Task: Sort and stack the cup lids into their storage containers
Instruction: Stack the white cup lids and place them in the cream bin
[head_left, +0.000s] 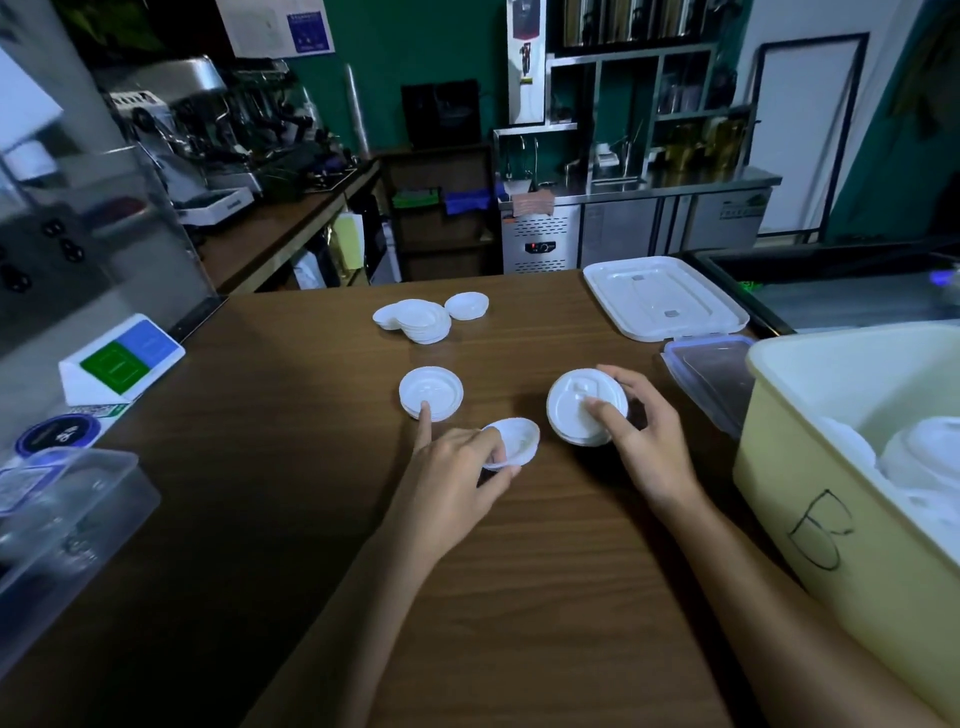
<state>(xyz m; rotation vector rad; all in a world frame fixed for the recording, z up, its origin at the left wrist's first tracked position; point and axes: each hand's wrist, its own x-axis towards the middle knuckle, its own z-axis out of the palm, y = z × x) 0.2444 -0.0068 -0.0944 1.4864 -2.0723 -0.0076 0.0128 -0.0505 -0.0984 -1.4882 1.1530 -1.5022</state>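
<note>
On the wooden table (291, 493) my left hand (457, 473) pinches a small white lid (514, 441) between thumb and fingers, while its index finger touches the edge of a low stack of white lids (430, 391). My right hand (639, 431) grips a stack of larger white lids (576, 410), thumb on top and fingers round the far rim. Farther back lie a fanned pile of lids (418, 319) and a single small lid (467, 305). A yellow bin (831, 519) marked "B" at the right holds more white lids.
A white bin cover (665, 296) and a clear container lid with blue clips (711, 374) lie at the back right. A clear plastic container (62, 525) stands at the left edge, behind it a white card stand (122, 358). Counters and a coffee machine stand behind.
</note>
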